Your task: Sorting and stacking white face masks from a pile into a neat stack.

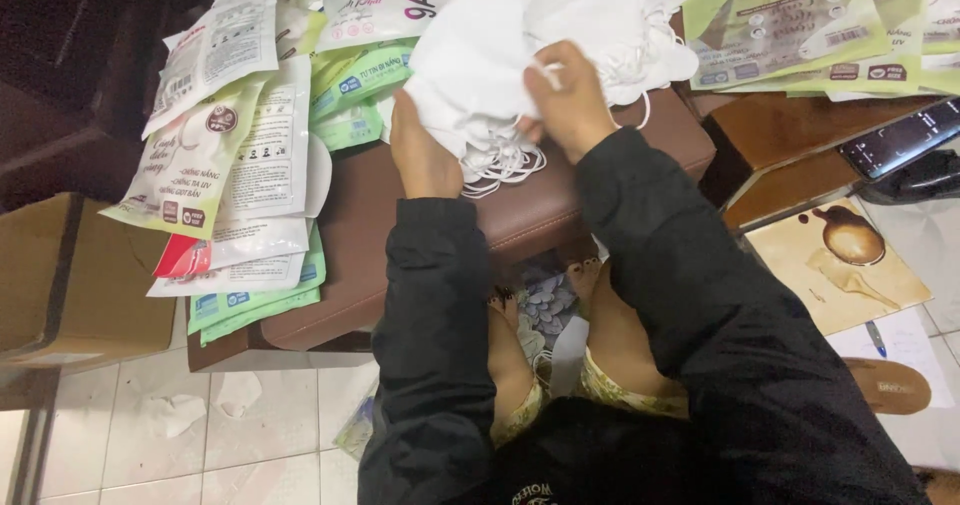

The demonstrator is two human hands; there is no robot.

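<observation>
Stack of white face masks (470, 75) held over brown bench (370, 235). Left hand (422, 155) cups stack from below, fingers closed under it for support. Right hand (568, 105) pinches top mask, fingers shut on edge, apparently separating one. Empty pouches (235, 165) fanned at left, within reach.

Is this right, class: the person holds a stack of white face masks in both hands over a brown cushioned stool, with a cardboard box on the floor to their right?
One detail is wrong. The head view shows the cardboard box on the person's left, not right. The rest holds: left hand and right hand hold the white face masks over the brown cushioned stool.
</observation>
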